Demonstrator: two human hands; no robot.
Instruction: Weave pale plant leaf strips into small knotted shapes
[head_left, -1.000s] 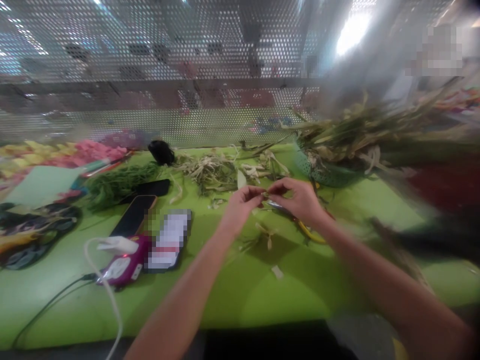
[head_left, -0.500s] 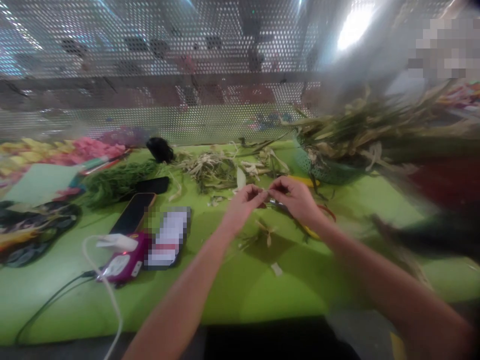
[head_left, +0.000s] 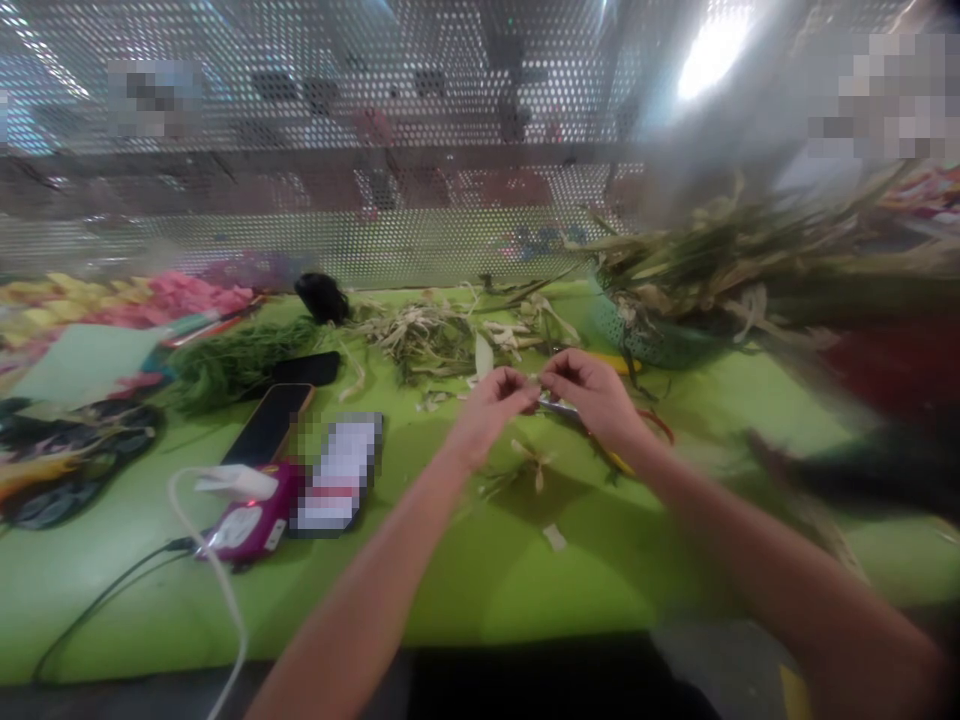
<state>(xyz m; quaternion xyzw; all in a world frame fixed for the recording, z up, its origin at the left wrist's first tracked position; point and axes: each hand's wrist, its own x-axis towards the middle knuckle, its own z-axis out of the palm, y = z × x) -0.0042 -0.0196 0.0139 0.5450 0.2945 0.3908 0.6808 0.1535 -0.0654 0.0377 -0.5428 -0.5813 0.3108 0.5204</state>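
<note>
Above the green tabletop my left hand and my right hand face each other, fingertips pinched and almost touching. Whatever small piece sits between the fingers is too small to make out. Below them lies a small dried-leaf flower with thin stems. Scissors with red-orange handles rest partly under my right hand, their metal blades showing between the hands. A pale leaf strip stands just behind my left hand, near a heap of dried husk pieces.
A green basket piled with dried leaves stands at the back right. On the left are phones, a purple power box with a white cable, green fibre and pink material. A perforated metal screen borders the table's back.
Both hands keep almost the same place and stay pinched, with a slightly wider gap between their fingertips. The things on the table look unmoved.
</note>
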